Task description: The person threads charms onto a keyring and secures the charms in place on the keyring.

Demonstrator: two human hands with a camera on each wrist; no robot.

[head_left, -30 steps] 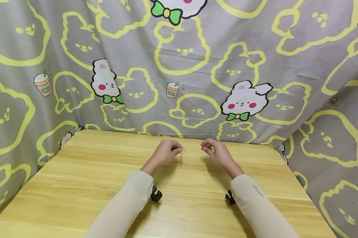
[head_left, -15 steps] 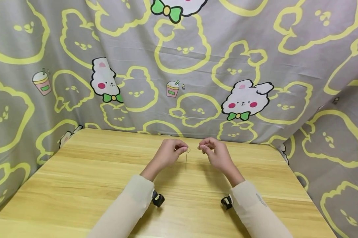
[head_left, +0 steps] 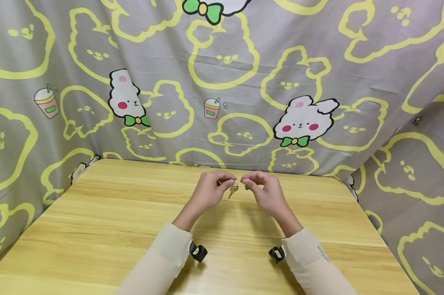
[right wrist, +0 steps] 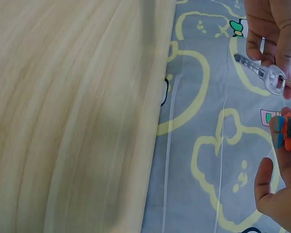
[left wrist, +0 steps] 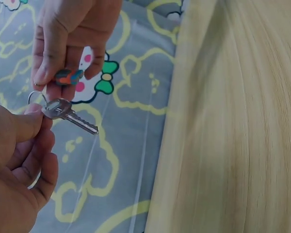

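In the head view, my left hand [head_left: 208, 191] is held over the far part of the table, pinching a split key ring [left wrist: 38, 91] between thumb and fingers. From the ring hangs a silver key [left wrist: 68, 114], its toothed blade sticking out past the fingertips. Close to its right is my right hand [head_left: 270, 192], which grips a small orange and teal piece [right wrist: 284, 132] in its fingers. That piece is partly covered by the fingers, and I cannot tell its kind. Only a small gap separates the fingertips of both hands.
Below the hands lies a wood-grain table [head_left: 126, 229]. A grey curtain [head_left: 163, 61] with yellow outlines and white rabbit prints hangs behind and along its sides. Dark wrist mounts, the left mount [head_left: 198, 253] and the right mount [head_left: 277, 255], stick inward from the sleeves.
My hands have come closer together, the left moving right with the ring and key and the right moving slightly left. The key has swung from edge-on to showing its flat side.
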